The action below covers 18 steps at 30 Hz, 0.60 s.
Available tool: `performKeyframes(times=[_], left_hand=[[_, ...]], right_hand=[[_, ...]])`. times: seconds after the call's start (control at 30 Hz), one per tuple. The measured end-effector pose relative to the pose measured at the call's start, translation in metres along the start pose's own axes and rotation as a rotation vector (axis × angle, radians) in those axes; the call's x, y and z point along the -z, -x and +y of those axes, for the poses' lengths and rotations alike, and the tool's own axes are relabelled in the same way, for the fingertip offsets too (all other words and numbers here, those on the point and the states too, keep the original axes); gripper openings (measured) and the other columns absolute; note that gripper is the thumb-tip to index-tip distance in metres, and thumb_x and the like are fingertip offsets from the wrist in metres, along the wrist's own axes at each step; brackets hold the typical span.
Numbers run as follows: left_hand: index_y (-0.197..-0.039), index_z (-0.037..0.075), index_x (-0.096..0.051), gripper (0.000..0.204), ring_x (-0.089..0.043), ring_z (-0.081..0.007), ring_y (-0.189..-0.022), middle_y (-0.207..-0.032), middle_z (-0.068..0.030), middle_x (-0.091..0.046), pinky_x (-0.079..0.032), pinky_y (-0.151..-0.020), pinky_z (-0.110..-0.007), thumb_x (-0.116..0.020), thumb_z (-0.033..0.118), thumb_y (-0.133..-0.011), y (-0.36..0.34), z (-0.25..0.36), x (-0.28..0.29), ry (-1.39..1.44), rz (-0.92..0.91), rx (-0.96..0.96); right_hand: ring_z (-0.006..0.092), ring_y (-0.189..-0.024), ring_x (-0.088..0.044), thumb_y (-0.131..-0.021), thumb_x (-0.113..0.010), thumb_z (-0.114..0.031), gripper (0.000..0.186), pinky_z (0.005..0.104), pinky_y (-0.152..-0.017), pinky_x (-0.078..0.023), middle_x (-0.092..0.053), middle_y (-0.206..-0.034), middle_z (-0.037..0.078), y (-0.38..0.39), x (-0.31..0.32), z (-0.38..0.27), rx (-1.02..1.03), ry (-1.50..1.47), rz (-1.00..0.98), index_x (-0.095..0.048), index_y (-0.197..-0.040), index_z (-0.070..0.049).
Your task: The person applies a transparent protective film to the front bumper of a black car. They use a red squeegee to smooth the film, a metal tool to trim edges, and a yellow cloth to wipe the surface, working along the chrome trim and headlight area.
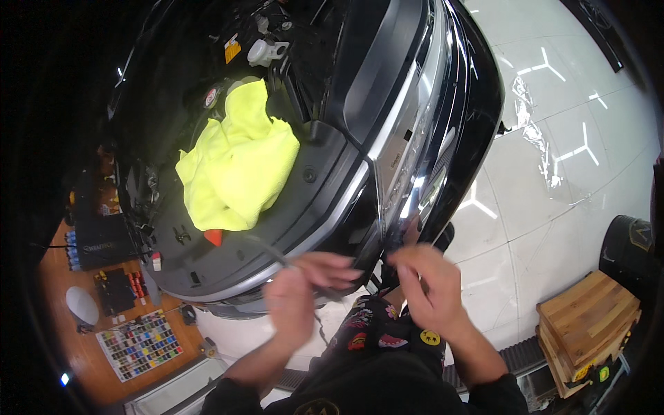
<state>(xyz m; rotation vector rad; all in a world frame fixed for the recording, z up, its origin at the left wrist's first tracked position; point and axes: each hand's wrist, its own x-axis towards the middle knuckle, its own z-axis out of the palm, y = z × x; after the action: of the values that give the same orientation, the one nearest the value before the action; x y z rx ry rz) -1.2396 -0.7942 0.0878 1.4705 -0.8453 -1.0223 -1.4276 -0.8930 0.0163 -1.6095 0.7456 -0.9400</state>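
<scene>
My left hand is in front of the car's front edge, smeared by motion, its fingers bent round a thin dark strip. One end of the strip sticks out toward the engine bay; the other seems to hang below the hand. At the corner by the headlight, my right hand has its thumb and fingers curled together. What they pinch, if anything, is too small to tell. A bright yellow cloth lies crumpled on the black engine-bay cover, with an orange-red tip poking out beneath it.
A white-capped reservoir sits in the bay. Clear film scraps lie on the tiled floor at right. A wooden step box stands at lower right. At left, a wooden surface bears tools and a colour sample board.
</scene>
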Motion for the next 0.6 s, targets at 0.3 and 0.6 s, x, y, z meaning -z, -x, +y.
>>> performKeyframes(times=[0.3, 0.6], left_hand=[[-0.085, 0.003, -0.048, 0.041, -0.051, -0.0167, -0.045, -0.082, -0.0179, -0.057, -0.041, -0.04, -0.026, -0.035, 0.028, -0.114, -0.017, 0.022, 0.098, 0.037, 0.33, -0.244], [-0.085, 0.001, -0.053, 0.04, -0.048, -0.0114, -0.045, -0.083, -0.0136, -0.063, -0.036, -0.043, -0.024, -0.04, 0.026, -0.113, -0.031, -0.018, 0.116, -0.067, 0.568, -0.341]], right_hand=[[0.0311, -0.078, -0.069, -0.088, -0.067, 0.004, 0.026, 0.036, -0.066, -0.055, -0.069, -0.094, 0.015, -0.028, -0.013, -0.047, -0.052, 0.006, 0.028, -0.072, -0.113, -0.001], [0.0376, -0.088, -0.069, -0.089, -0.064, -0.003, 0.01, 0.0432, -0.077, -0.053, -0.072, -0.097, 0.017, -0.217, -0.04, -0.069, 0.452, 0.567, 0.0, -0.07, -0.097, 0.0]])
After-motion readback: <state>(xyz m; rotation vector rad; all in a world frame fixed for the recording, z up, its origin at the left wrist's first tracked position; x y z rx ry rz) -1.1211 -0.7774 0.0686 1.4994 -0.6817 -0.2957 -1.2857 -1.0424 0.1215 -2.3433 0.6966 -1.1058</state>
